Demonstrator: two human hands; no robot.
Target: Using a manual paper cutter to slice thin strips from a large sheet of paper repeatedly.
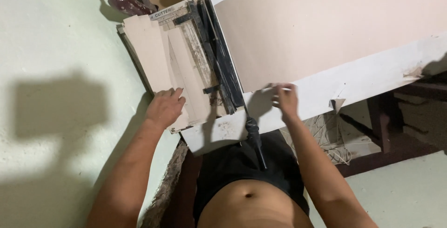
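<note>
Black lever handle [255, 139] of one paper cutter [205, 55] (worn, marked bed) juts toward the body between two bare hands: left hand [164, 108] flat, fingers spread on cut tan strips [179, 76], right hand [285, 98] pinching the large tan cardboard sheet [316, 23] at its edge on the white table [372, 76].

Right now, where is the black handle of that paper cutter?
In the head view, the black handle hangs off the near edge of the white table, at centre, between the left hand and the right hand, touching neither.
</note>
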